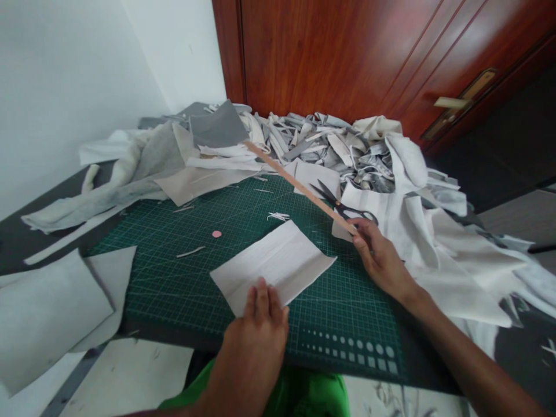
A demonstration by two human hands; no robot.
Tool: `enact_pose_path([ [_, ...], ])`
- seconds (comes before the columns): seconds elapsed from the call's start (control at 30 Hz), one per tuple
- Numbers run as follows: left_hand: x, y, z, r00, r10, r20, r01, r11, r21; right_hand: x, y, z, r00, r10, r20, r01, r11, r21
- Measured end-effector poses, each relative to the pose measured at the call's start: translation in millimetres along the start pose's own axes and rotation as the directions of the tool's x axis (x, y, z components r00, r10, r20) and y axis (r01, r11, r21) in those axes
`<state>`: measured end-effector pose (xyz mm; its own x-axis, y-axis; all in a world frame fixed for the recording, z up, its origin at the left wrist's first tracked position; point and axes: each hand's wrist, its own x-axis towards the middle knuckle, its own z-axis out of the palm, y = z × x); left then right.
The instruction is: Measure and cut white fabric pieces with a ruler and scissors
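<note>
A rectangular piece of white fabric (273, 263) lies on the green cutting mat (182, 278). My left hand (260, 324) rests flat on its near edge, fingers stretched out together. My right hand (380, 258) reaches to the near end of a long wooden ruler (299, 186) that slants away across the mat; its fingers curl at the ruler's tip. Black-handled scissors (343, 204) lie just beyond the ruler, beside my right hand.
A big heap of grey and white fabric scraps (347, 145) fills the back and right of the table. Larger grey pieces (52, 307) lie at the left. A small pink disc (216, 234) sits on the mat. A red-brown wooden door (347, 52) stands behind.
</note>
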<state>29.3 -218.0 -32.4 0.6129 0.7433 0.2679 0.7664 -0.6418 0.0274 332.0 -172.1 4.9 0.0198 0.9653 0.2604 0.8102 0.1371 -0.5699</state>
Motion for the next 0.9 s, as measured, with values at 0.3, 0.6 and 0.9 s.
enact_pose_path([
  [0.3,29.7,24.5,-41.9,0.966,0.254,-0.045,-0.251,0.883,-0.397,-47.8,14.1,-17.0,0.970,-0.177,0.167,0.200,0.970,-0.137],
  [0.6,32.9,-39.5,-0.6,0.964,0.264,0.038,-0.256,0.956,-0.144,-33.5,40.6,-6.7,0.926,-0.291,0.240,0.339,0.921,-0.192],
  [0.9,-0.2,-65.5,-14.6,0.946,0.325,-0.008,-0.324,0.941,-0.094,-9.3,42.7,1.1,0.841,-0.444,0.308,0.511,0.839,-0.186],
])
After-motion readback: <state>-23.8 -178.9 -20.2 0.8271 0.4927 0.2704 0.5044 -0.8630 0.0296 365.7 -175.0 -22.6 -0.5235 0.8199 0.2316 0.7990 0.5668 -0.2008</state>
